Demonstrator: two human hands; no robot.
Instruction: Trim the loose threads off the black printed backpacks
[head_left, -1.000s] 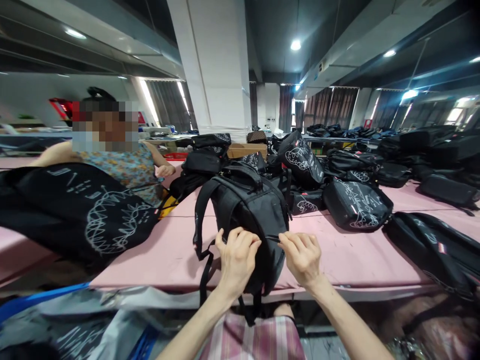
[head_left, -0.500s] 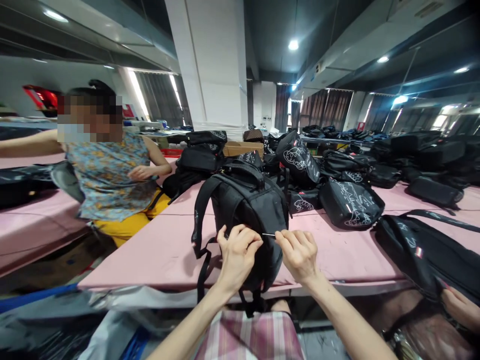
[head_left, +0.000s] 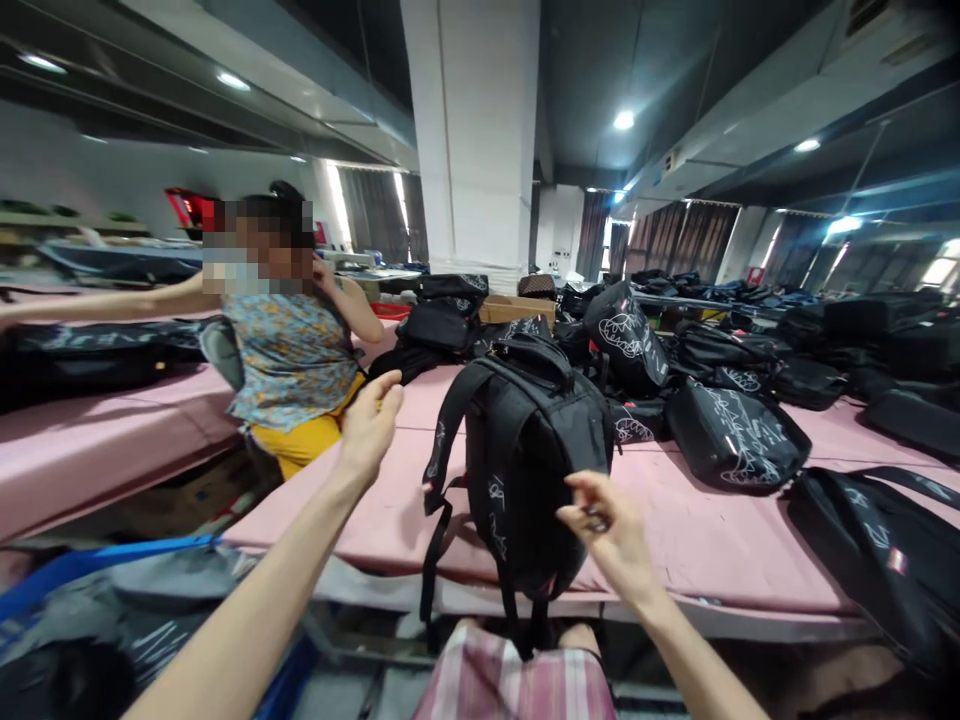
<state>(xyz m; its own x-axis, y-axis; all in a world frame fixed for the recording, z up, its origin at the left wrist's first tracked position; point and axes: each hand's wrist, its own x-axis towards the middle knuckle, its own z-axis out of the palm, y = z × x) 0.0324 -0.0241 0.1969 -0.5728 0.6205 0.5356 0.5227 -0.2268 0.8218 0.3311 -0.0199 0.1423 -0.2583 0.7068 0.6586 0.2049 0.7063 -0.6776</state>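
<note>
A black backpack stands upright on the pink-covered table in front of me, its straps turned toward my left. Close to its right side, my right hand is curled around a small dark metallic tool, mostly hidden by the fingers. My left hand is raised in the air to the left of the backpack, apart from it. Its fingers are drawn together, with a small yellowish spot between them that I cannot identify. Neither hand clearly grips the backpack.
Several black bags with white scribble prints, such as one bag, crowd the pink table. Another backpack lies at the right. A co-worker sits at the left. A blue-rimmed bin holds bags below the table's left end.
My left hand has left the backpack and moved up and left. The right hand has turned, and the thin metal piece no longer sticks out. The co-worker's hand has risen toward the head.
</note>
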